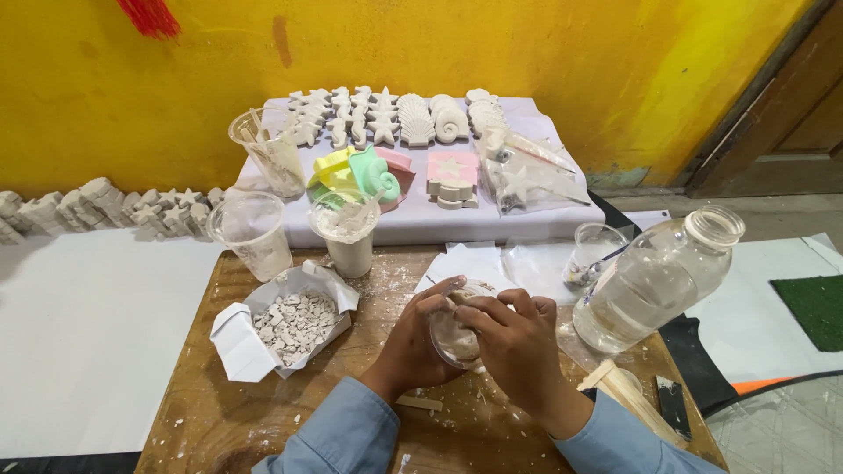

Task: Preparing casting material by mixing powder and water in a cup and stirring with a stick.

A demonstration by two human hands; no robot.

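— Both hands, left hand [413, 338] and right hand [518, 338], are being closed around a small cup [452, 338] over the wooden table [263, 412].

— Better it is being gripped firmly, kept level, so powder is not being spilled.

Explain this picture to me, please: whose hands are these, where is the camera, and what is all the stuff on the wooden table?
The camera sits on a person's head and looks down, so the two hands belong to the wearer. The left hand and right hand together cup a small clear plastic cup with pale material inside, tilted on its side. On the wooden table lie an open paper box of broken white pieces, two plastic cups with white residue, a tilted glass bottle of clear liquid and some wooden sticks. Behind, on a white-covered stand, are rows of white cast shells and stars and coloured moulds.
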